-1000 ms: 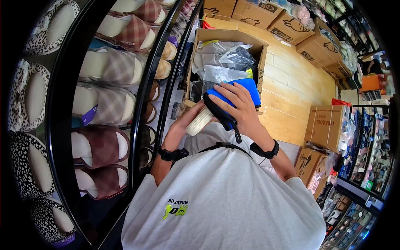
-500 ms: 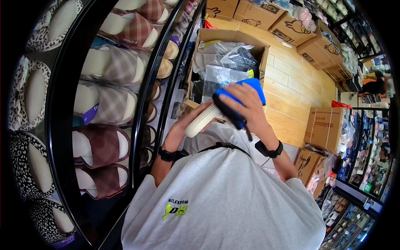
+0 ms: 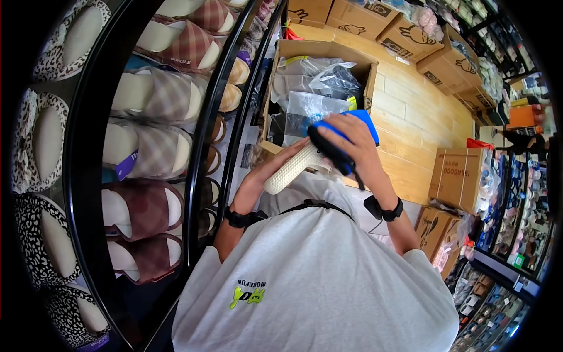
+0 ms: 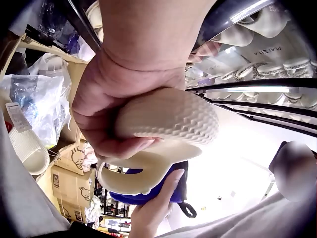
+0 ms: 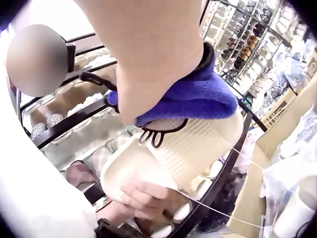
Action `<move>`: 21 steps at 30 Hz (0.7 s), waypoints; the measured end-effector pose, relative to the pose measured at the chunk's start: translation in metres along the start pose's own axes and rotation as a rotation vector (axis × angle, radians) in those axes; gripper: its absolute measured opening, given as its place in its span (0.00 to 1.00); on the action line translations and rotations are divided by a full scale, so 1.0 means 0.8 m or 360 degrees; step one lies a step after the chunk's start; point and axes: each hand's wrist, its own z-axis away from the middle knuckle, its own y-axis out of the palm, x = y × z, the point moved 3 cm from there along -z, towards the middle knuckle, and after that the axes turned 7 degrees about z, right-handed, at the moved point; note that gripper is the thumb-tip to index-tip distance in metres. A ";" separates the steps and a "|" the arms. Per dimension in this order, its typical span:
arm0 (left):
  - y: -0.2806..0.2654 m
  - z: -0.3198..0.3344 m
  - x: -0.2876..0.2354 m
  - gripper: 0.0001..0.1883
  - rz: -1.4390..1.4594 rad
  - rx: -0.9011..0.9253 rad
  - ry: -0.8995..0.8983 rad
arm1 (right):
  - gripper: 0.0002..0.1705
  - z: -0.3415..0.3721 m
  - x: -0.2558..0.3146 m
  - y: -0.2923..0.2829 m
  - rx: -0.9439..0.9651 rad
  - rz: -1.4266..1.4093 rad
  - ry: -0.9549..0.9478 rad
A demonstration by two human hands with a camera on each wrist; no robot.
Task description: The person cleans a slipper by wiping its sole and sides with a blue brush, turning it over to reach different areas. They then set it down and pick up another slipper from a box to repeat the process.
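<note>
A cream slipper [image 3: 288,171] with a textured sole hangs between the two hands in the head view. My left hand [image 3: 267,170] grips its sole end, fingers curled round it in the left wrist view, where the slipper [image 4: 171,116] shows its dotted edge. My right hand [image 3: 355,144] holds a blue cloth [image 3: 368,124] with black trim against the slipper's upper. In the right wrist view the blue cloth [image 5: 198,99] lies along the strap of the slipper [image 5: 193,148], above a black line drawing. The right fingertips are hidden there.
An open carton [image 3: 369,88] of bagged slippers stands ahead. Slipper racks [image 3: 202,117] rise on the left. Cartons [image 3: 457,176] and shelves line the right side, beside a wooden floor [image 3: 399,117].
The right hand and blue cloth have moved to the right along the slipper, away from the left hand. The slipper has shifted slightly and more of its upper shows.
</note>
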 end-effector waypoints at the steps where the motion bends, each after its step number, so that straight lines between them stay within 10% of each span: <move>1: 0.015 0.007 -0.011 0.31 -0.0102 0.0019 0.0164 | 0.36 -0.001 -0.002 -0.001 -0.0018 0.0007 0.0062; 10: 0.018 0.015 -0.012 0.29 0.0119 -0.0442 0.0092 | 0.37 -0.003 0.037 0.004 0.0275 0.0065 -0.0265; 14: -0.053 -0.024 0.022 0.29 0.0246 0.0033 -0.0160 | 0.37 -0.013 0.012 -0.008 0.0242 0.0118 -0.0012; 19: -0.020 -0.007 -0.001 0.33 0.0300 -0.0163 -0.0135 | 0.38 -0.020 0.034 -0.010 0.0163 0.0081 -0.0053; 21: -0.064 -0.023 0.018 0.29 0.0281 0.0338 0.0096 | 0.38 -0.017 0.042 -0.002 0.0243 0.0043 -0.0195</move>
